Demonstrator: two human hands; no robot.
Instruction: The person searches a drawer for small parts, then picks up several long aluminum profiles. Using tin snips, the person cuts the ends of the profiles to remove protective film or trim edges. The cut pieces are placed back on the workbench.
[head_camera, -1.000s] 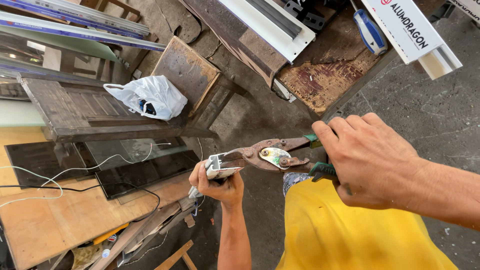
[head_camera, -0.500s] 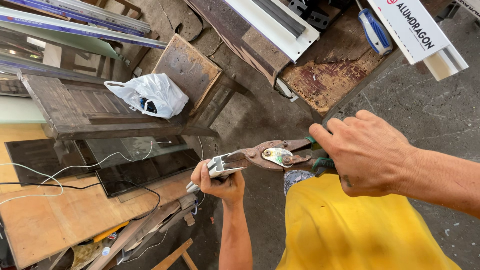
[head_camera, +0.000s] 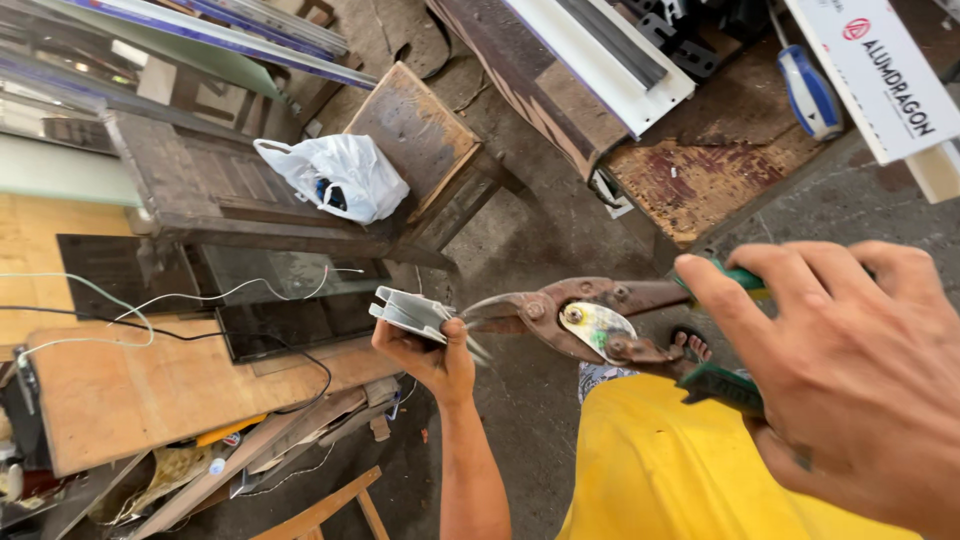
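My left hand (head_camera: 432, 352) grips a short piece of pale grey aluminium profile (head_camera: 412, 313), held out in front of me at mid-frame. My right hand (head_camera: 850, 370) is wrapped around the green handles of rusty metal snips (head_camera: 580, 318). The snips point left, and their blade tips meet the right end of the profile, just above my left thumb. Below the snips are my yellow shirt (head_camera: 680, 480) and a sandalled foot (head_camera: 692, 345) on the floor.
A white plastic bag (head_camera: 335, 175) lies on a dark wooden bench (head_camera: 200, 190) at the left. Beyond it stands a wooden stool (head_camera: 420, 130). A dark glass pane (head_camera: 280, 310) and wires rest on a plywood board (head_camera: 150, 385). White profiles (head_camera: 610, 55) lie at the top.
The snips' blades have come up to the end of the profile in my left hand. My right hand has shifted on the handles, with the fingers spread wider.
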